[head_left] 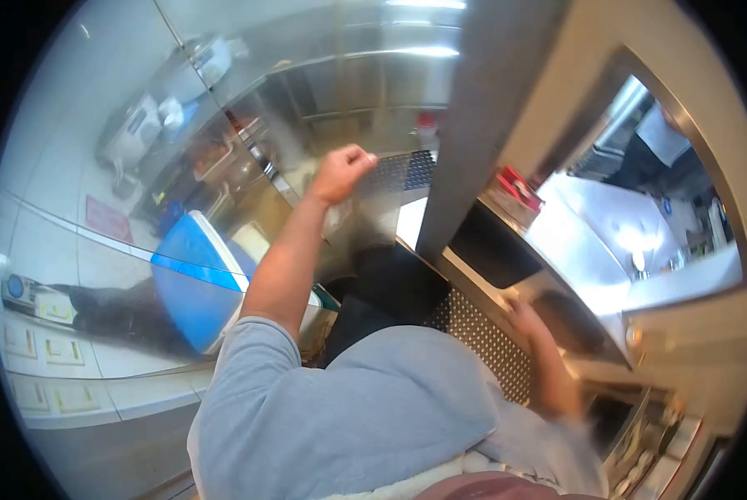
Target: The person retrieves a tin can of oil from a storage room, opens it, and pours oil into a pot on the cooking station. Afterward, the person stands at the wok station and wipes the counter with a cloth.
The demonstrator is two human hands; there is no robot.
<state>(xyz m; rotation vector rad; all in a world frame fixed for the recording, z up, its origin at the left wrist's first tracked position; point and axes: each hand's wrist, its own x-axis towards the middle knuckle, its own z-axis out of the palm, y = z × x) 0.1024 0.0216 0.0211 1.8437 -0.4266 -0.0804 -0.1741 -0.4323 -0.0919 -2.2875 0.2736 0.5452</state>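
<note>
- At upper centre: left hand (344,173), curled fistlike.
- At right: right hand (522,319), blurred; grip impossible to tell.
- Beside it: dark panel (479,332), pale-dotted.

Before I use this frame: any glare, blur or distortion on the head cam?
Head view: strong fisheye bowing, corners black; head view: hot glare on the pale work surface at right, washing out its detail; head view: right forearm smeared, right hand soft, left hand clearer; head view: background at upper left hazy and soft.
</note>
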